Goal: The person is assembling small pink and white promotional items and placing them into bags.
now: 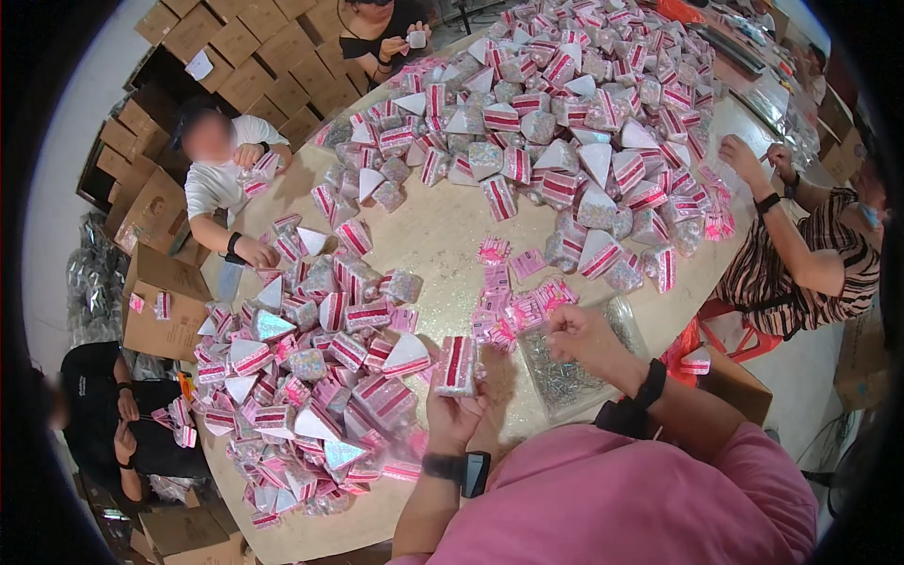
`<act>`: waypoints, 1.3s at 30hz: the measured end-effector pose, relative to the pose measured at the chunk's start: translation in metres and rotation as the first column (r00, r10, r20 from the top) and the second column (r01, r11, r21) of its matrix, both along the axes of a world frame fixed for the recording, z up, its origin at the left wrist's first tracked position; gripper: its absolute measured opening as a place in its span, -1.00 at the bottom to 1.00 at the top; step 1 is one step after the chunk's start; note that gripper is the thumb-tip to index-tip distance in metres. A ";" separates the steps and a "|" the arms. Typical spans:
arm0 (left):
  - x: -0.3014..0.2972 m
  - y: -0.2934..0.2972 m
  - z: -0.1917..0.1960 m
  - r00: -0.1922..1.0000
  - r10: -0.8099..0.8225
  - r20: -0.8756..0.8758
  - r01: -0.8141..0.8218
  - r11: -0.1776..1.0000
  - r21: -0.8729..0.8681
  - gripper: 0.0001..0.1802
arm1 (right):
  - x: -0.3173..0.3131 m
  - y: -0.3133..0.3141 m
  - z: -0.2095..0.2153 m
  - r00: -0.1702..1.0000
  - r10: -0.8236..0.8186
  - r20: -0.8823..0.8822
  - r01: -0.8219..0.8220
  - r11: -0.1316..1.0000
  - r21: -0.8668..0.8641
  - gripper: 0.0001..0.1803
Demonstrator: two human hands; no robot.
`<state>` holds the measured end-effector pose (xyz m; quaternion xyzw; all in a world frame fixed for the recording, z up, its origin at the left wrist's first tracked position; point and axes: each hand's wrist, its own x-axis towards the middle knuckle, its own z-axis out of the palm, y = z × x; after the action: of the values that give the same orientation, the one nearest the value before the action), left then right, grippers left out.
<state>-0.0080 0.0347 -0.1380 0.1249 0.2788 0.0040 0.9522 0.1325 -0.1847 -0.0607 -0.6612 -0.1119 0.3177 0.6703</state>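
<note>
My left hand (454, 424) is wrapped round a cake-slice ornament (457, 365), held upright above the table with its pink-and-white striped, glittery side showing. To the right, my right hand (586, 339) hovers over a shallow clear tray (561, 412) of thin metal pins or hooks (574, 379). Its fingers are curled together, and whatever they may pinch is too small to make out. Small pink tags (499, 306) lie in a loose pile just beyond the tray. Left of my left hand spreads a heap of similar ornaments (325, 344), many with pink tags among them.
A larger heap of cake-slice ornaments (556, 122) covers the far side of the table (433, 235). Co-workers sit around it: one in white (231, 169), one in black (122, 414), one in stripes (800, 245), another at the far edge. Cardboard boxes (250, 56) are stacked behind.
</note>
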 end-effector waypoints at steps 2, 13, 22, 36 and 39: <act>-0.004 0.005 -0.021 0.999 -0.051 -0.015 0.051 0.999 -0.004 -0.58 | 0.004 -0.009 -0.026 0.999 -0.035 0.039 0.038 0.996 -0.079 -0.93; -0.008 0.001 -0.040 0.997 -0.063 -0.036 0.063 0.998 0.003 -0.52 | 0.043 0.035 -0.062 0.840 0.109 0.532 0.096 0.935 -0.343 -0.88; -0.007 -0.002 -0.041 0.994 -0.074 -0.075 0.076 0.997 0.026 -0.50 | 0.059 0.076 -0.115 0.699 0.339 0.629 0.012 0.874 -0.485 -0.91; -0.009 0.007 -0.065 0.984 -0.144 0.108 0.151 0.987 -0.060 -0.46 | 0.076 0.056 -0.077 0.823 0.204 -0.530 0.014 0.926 0.377 -0.95; -0.009 0.004 -0.056 0.987 -0.160 -0.023 0.161 0.985 0.064 -0.46 | 0.076 0.054 -0.066 0.851 0.171 -0.497 0.028 0.929 0.369 -0.95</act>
<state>-0.0175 0.0386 -0.1942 0.1779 0.2760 -0.0647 0.9423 0.2083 -0.1307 -0.1265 -0.4106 -0.0079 0.4836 0.7730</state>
